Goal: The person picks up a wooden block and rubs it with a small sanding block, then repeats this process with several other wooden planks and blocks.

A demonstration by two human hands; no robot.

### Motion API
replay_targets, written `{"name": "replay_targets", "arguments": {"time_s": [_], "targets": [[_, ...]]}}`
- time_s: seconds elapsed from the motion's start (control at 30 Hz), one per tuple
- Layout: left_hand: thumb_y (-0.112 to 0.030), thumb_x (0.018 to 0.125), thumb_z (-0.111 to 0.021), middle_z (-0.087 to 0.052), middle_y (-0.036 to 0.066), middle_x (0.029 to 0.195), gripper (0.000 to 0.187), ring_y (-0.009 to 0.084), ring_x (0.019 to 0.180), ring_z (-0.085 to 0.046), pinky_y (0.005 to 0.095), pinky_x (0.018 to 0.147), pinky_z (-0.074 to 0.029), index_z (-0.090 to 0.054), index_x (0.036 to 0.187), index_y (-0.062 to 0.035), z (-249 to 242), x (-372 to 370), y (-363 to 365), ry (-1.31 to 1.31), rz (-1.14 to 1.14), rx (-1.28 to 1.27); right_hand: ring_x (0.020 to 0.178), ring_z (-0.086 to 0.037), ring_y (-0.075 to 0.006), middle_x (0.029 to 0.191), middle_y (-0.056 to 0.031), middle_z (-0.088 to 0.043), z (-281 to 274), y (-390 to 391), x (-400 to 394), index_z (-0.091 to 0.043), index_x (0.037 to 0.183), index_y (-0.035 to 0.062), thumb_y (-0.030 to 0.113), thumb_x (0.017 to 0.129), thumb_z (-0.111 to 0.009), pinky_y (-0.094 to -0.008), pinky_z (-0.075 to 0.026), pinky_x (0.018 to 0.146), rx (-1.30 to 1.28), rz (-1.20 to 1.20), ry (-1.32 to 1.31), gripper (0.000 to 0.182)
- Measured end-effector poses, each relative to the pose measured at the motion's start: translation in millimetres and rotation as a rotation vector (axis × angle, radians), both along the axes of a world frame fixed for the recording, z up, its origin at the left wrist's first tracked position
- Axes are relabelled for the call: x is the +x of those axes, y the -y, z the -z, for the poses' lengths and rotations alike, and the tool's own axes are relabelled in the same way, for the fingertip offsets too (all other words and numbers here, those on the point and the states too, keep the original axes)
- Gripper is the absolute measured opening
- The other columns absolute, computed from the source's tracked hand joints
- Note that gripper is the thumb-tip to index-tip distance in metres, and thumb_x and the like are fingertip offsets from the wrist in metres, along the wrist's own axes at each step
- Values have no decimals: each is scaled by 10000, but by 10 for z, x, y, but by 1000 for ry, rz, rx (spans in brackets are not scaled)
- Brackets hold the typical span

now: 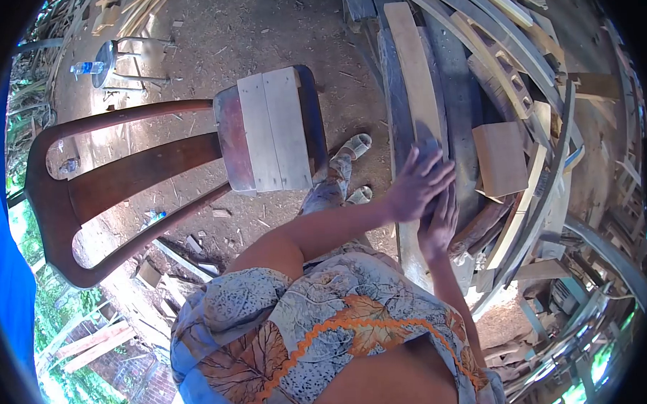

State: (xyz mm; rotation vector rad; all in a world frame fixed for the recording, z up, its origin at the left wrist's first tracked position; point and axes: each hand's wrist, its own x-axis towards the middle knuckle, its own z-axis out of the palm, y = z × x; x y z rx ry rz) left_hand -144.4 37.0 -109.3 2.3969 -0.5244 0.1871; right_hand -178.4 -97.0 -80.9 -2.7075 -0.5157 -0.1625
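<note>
My left hand [415, 186] reaches across from the left, its fingers bent over a dark grey block [428, 150] whose exact kind I cannot make out. Just below it, my right hand [440, 224] presses along the near end of the same block, thumb and fingers close together. The block rests on a long pale wooden plank [409, 61], and the hands hide most of it. That plank lies lengthwise on a dark worn workbench [460, 88].
A dark wooden chair [145, 166] with pale boards [275, 128] on its seat stands left. Right of the bench are a wood block [501, 158] and stacked curved strips [563, 148]. A metal stool [106, 63] holds a water bottle [86, 68]. Scraps litter the dirt floor.
</note>
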Motion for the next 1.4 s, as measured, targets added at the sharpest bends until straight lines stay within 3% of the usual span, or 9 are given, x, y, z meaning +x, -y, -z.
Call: {"name": "replay_targets", "arguments": {"time_s": [0.27,0.47,0.53,0.57,0.6,0.63,0.77,1.1,1.4], "targets": [[-457,833,-623,-375,6,1528,623,254,1497,-120,538,1189,120,-531,1382,-177,29,11,-45,19,57,-80,1329,-416,-429,1451,-273,-399,14,-7,-71,-367,1405,-59,175,928,-581,-504,-352,1082,51,55,-56,572],[-374,849,-581,-452,35,1463,542,276,1428,-278,561,1156,-62,-538,1365,-212,105,1139,-629,149,-23,114,1345,-399,-408,1451,-274,-392,-95,-633,1063,-306,1444,-47,216,901,-611,-461,-368,1090,80,84,-197,676],[-293,822,-552,-536,36,1345,437,276,1295,-432,552,1081,-217,-613,1245,-200,-121,1706,-943,209,-33,94,1261,-478,-386,1343,-235,-498,75,-902,1655,-391,1370,-22,328,918,-551,-472,-423,1014,90,-7,88,594],[-280,792,-549,-570,32,1270,422,273,1255,-453,514,1029,-288,-635,1195,-188,-203,1967,-1089,193,-24,45,1200,-535,-345,1280,-203,-549,-142,-1076,1968,-453,1316,-14,256,864,-601,-434,-471,968,137,1,-247,547],[-244,804,-574,-554,45,1344,467,309,1277,-444,470,1018,-320,-603,1270,-210,-147,2215,-1232,187,-25,145,1093,-585,-348,1173,-188,-592,-219,-1211,2204,-497,1225,-16,218,843,-594,-443,-479,944,146,34,-208,458],[-267,826,-582,-530,39,1382,484,322,1313,-418,509,1066,-286,-579,1309,-240,-111,2392,-1335,235,-64,161,1105,-582,-345,1184,-202,-587,154,-1287,2421,-497,1221,-19,189,830,-584,-435,-472,955,104,12,89,451],[-397,819,-611,-490,-25,1441,525,293,1335,-394,542,1065,-237,-569,1334,-302,213,2882,-1611,401,-32,292,1252,-494,-359,1367,-215,-481,132,-1495,2743,-416,1348,-7,176,810,-592,-454,-382,1069,99,123,-73,595],[-382,910,-536,-373,63,1536,576,355,1460,-206,607,1140,37,-460,1451,-202,46,1577,-946,226,68,164,1409,-332,-344,1505,-215,-351,-6,-870,1438,-347,1450,3,179,869,-545,-484,-253,1164,187,141,-186,639],[-335,852,-571,-337,48,1552,666,352,1483,-141,612,1145,80,-417,1475,-153,-179,27,4,-30,205,192,1364,-398,-375,1467,-229,-405,-101,20,-251,-410,1406,-25,174,830,-618,-511,-305,1132,126,246,-94,644]]}}
